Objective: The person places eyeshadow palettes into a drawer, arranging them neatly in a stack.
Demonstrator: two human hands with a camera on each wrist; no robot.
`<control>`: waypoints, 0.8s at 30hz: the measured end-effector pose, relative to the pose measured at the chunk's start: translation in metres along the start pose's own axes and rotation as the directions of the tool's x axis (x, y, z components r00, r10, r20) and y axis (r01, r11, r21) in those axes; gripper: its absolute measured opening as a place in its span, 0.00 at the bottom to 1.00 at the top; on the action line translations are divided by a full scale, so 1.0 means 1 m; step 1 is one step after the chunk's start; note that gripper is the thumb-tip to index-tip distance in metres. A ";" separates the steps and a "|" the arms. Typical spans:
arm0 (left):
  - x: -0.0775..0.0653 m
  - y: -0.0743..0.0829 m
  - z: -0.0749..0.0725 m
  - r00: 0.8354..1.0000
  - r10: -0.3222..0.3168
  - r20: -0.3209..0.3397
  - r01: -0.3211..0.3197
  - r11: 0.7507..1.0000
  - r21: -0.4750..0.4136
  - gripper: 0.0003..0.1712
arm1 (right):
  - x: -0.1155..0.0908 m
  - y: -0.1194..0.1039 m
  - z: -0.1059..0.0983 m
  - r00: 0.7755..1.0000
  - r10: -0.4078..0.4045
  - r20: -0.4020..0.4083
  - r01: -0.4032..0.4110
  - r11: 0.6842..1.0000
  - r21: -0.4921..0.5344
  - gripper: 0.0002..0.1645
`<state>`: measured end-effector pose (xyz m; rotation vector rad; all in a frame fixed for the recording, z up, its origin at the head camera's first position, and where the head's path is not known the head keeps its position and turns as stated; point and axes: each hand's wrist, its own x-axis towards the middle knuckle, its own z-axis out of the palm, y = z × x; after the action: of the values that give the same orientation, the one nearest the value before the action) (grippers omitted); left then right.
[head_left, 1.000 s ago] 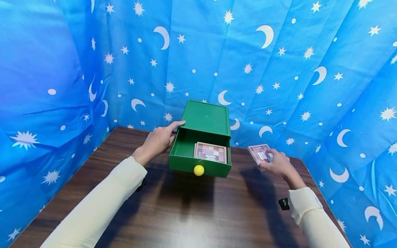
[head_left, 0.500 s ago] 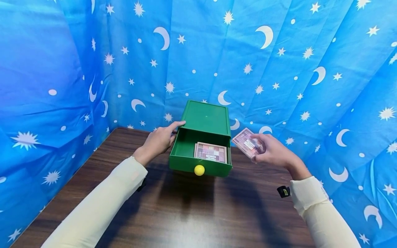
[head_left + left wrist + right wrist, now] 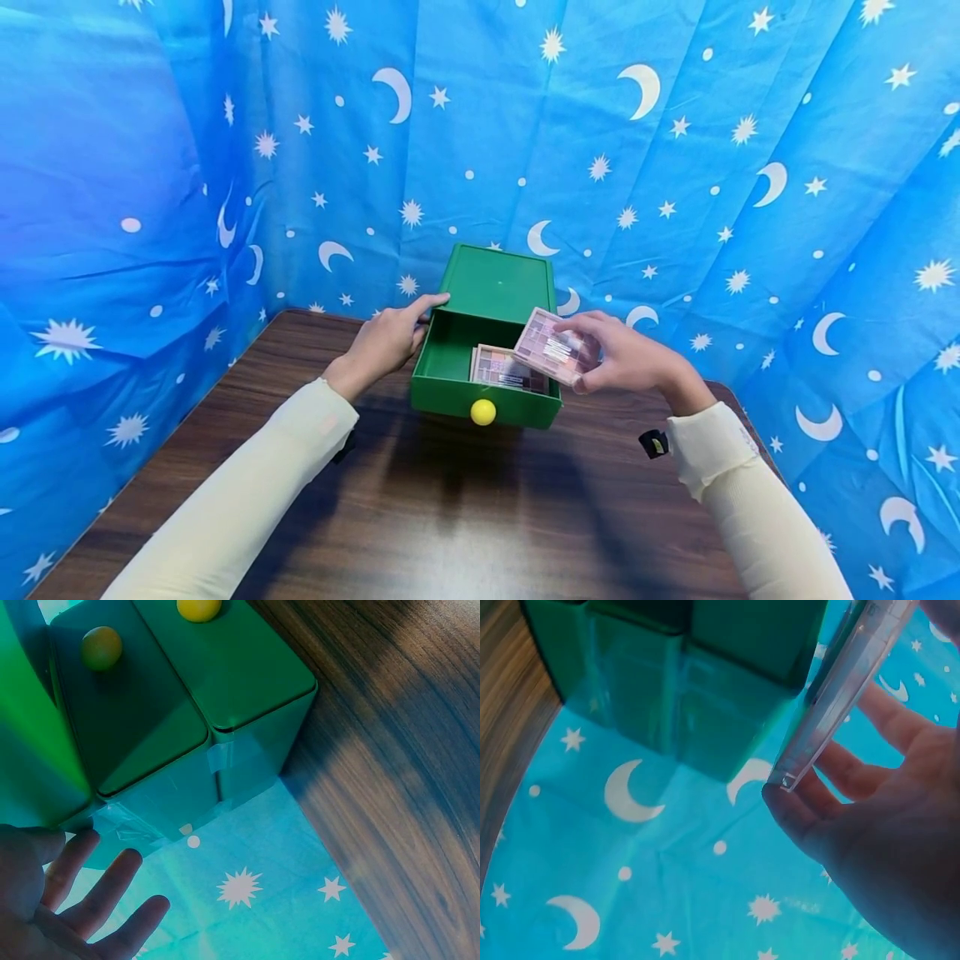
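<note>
My right hand (image 3: 626, 357) pinches a clear-lidded makeup palette (image 3: 542, 340) by its edges, tilted above the right side of a pulled-out green drawer (image 3: 442, 395). The right wrist view shows the held palette (image 3: 840, 697) edge-on between thumb and fingers. Inside the drawer lies another palette (image 3: 495, 367), partly covered from sight by the held one; there seems to be one more beneath it. My left hand (image 3: 382, 340) rests at the upper left edge of the green drawer cabinet (image 3: 498, 283). In the left wrist view, the left hand's (image 3: 90, 900) fingers are spread and fairly straight beside it.
A yellow round knob (image 3: 483, 412) is on the drawer front. Lower drawers with yellow knobs (image 3: 101, 649) appear in the left wrist view. The cabinet stands near the back of a dark wooden table (image 3: 450, 517). A blue curtain (image 3: 480, 125) with moons and stars hangs behind.
My right hand has carried the palette leftward from beside the cabinet to over the open drawer. The left hand and the cabinet have stayed in place.
</note>
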<state>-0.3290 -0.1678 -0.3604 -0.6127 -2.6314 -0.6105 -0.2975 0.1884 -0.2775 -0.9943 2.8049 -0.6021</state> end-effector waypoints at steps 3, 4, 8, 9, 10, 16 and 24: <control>0.000 0.000 0.000 1.000 -0.002 -0.003 0.002 1.000 0.006 0.32 | 0.007 -0.008 0.002 0.999 -0.028 0.018 0.028 1.000 0.005 0.44; 0.000 0.000 0.000 1.000 -0.003 -0.002 0.003 1.000 0.009 0.32 | 0.009 -0.011 0.002 0.999 -0.039 0.023 0.039 0.999 0.003 0.44; 0.000 0.001 0.000 1.000 -0.008 0.003 0.008 1.000 0.012 0.32 | 0.016 -0.018 0.005 0.996 -0.084 0.043 0.085 0.996 -0.008 0.44; 0.000 0.001 0.000 1.000 -0.009 0.004 0.009 1.000 0.012 0.32 | 0.017 -0.019 0.006 0.995 -0.094 0.047 0.094 0.996 -0.006 0.44; 0.000 0.001 0.000 1.000 -0.010 0.005 0.010 1.000 0.012 0.32 | 0.019 -0.020 0.006 0.994 -0.100 0.051 0.101 0.995 -0.005 0.44; 0.000 0.002 0.000 1.000 -0.013 0.003 0.013 1.000 0.013 0.33 | 0.023 -0.025 0.009 0.992 -0.092 0.091 0.091 0.996 0.022 0.45; -0.001 0.001 -0.001 1.000 0.004 -0.001 -0.003 1.000 0.011 0.33 | 0.016 -0.024 0.008 0.998 -0.043 0.044 0.041 0.998 0.039 0.40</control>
<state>-0.3276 -0.1680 -0.3598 -0.6136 -2.6308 -0.5947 -0.2940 0.1587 -0.2750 -1.0491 2.7301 -0.6272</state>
